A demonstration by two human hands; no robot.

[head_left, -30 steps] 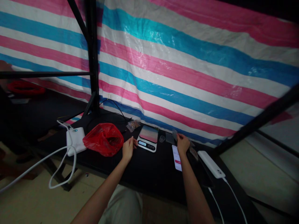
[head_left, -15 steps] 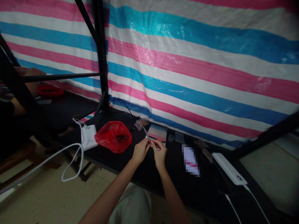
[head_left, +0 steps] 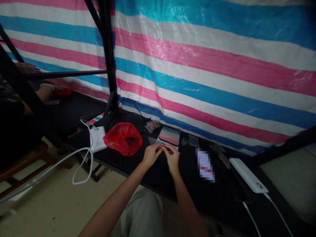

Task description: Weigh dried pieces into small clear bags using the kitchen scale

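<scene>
My left hand and my right hand meet over the black table, fingertips pinched close together. Between them is a small clear plastic bag, its flat translucent part reaching out to the left. Whether anything is inside it, I cannot make out. Just beyond the hands lies a small scale with a shiny plate that mirrors the striped sheet. A red plastic bag, opened at the top with small brown pieces inside, sits left of my left hand. Behind it is a clear bag of small golden-brown pieces.
A white power bank with a cable stands at the left edge, another white power bank at the right. A small clear cup and a blurred-out white packet lie right. Another person's arm shows far left.
The view has shifted slightly. The clear plastic bag, seen as a thin upright strip before, now lies flatter and points left. Both hands stay pinched together.
</scene>
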